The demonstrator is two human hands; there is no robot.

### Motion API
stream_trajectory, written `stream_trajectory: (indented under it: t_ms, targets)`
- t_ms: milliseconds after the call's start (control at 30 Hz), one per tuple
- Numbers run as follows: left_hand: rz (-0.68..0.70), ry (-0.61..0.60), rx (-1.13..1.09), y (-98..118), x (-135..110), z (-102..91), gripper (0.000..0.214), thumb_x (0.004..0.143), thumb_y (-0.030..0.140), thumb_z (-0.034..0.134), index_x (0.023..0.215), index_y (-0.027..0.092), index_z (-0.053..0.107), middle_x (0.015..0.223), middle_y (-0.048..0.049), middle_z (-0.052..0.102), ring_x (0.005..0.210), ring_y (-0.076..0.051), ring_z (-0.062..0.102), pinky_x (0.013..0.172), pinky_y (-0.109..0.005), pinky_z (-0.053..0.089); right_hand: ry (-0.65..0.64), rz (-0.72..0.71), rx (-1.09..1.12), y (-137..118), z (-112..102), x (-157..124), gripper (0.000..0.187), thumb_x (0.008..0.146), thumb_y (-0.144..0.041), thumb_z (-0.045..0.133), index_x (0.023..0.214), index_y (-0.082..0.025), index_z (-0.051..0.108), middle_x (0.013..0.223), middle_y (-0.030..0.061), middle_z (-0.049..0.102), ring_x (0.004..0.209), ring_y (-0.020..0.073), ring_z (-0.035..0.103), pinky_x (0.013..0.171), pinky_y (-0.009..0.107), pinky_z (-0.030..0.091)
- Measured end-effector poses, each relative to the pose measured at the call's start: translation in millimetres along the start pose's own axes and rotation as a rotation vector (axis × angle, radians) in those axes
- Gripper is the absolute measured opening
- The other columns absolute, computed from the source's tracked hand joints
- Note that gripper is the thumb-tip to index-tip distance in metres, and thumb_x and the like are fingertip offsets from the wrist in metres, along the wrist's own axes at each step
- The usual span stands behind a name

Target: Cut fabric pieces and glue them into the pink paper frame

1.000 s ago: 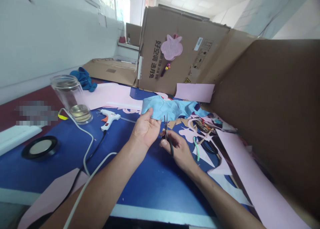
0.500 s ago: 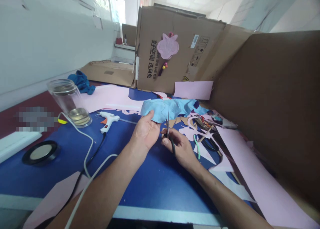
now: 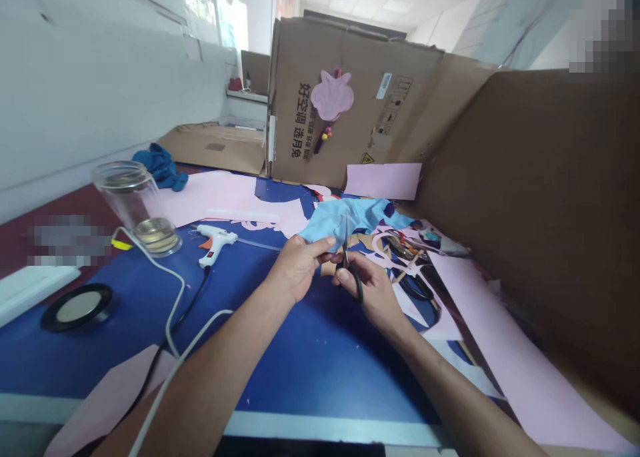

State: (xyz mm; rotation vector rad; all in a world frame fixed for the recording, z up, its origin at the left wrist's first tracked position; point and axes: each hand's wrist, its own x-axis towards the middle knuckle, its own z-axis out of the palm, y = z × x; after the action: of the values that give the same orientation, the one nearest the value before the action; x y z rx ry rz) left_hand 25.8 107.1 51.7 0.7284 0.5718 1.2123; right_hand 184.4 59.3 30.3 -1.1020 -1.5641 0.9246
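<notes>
My left hand (image 3: 300, 264) pinches the near edge of a light blue cloth (image 3: 325, 220), thumb on top. The cloth stretches away to the right over the scraps on the table. My right hand (image 3: 367, 284) grips a pair of scissors (image 3: 356, 280) with black handles, blades pointing up and away. The blades lie against the cloth, close to the left fingertips; whether they are parted I cannot tell. To the left lies a white glue gun (image 3: 216, 240) with an orange trigger.
On the left stand a glass jar (image 3: 137, 204) and a black tape roll (image 3: 79, 307). A white cable (image 3: 173, 310) crosses the blue table (image 3: 300, 377). Pink sheets (image 3: 505, 337) and paper scraps lie at right. A cardboard box (image 3: 370, 124) walls the back.
My left hand has turned over from palm up to thumb on top, drawing the cloth's near edge in. My right hand with the scissors has shifted slightly right.
</notes>
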Motion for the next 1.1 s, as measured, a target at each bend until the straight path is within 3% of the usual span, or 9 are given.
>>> stream_trajectory:
  t_ms: [167, 467, 767, 1100]
  targets:
    - [0.04, 0.068, 0.147, 1.8, -1.9, 1.1, 0.024, 0.062, 0.023, 0.092, 0.075, 0.012, 0.075, 0.07, -0.0048, 0.072, 0.064, -0.015, 0.066, 0.065, -0.028, 0.049, -0.005, 0.009, 0.011, 2.2, -0.6, 1.0, 0.047, 0.09, -0.06, 0.078, 0.114, -0.02, 0.072, 0.084, 0.0024, 0.069, 0.081, 0.0217, 0.062, 0.076, 0.033, 0.049]
    - [0.145, 0.2, 0.087, -2.6, -4.4, 6.5, 0.025, 0.061, 0.024, 0.092, 0.076, 0.014, 0.075, 0.075, -0.0041, 0.074, 0.065, -0.015, 0.066, 0.067, -0.03, 0.054, -0.052, 0.016, -0.046, 3.2, 2.5, 0.4, 0.054, 0.09, -0.071, 0.072, 0.112, -0.022, 0.07, 0.089, 0.0039, 0.07, 0.086, 0.0245, 0.063, 0.077, 0.035, 0.05]
    - [0.16, 0.226, 0.034, -4.3, -7.7, 11.6, 0.02, 0.062, 0.021, 0.088, 0.075, 0.015, 0.074, 0.075, -0.0034, 0.073, 0.066, -0.015, 0.066, 0.064, -0.028, 0.053, -0.043, 0.013, 0.042, 2.8, 11.7, -0.3, 0.045, 0.089, -0.064, 0.078, 0.102, -0.022, 0.07, 0.086, 0.0019, 0.067, 0.084, 0.0226, 0.063, 0.083, 0.035, 0.052]
    - [0.211, 0.277, 0.066, -13.1, -5.9, 11.0, 0.015, 0.066, 0.022, 0.085, 0.077, 0.015, 0.077, 0.074, -0.0027, 0.073, 0.065, -0.015, 0.065, 0.066, -0.029, 0.055, -0.019, 0.031, 0.034, 5.2, 14.7, -0.8, 0.048, 0.088, -0.066, 0.077, 0.106, -0.022, 0.072, 0.082, 0.0025, 0.068, 0.081, 0.0232, 0.064, 0.082, 0.037, 0.054]
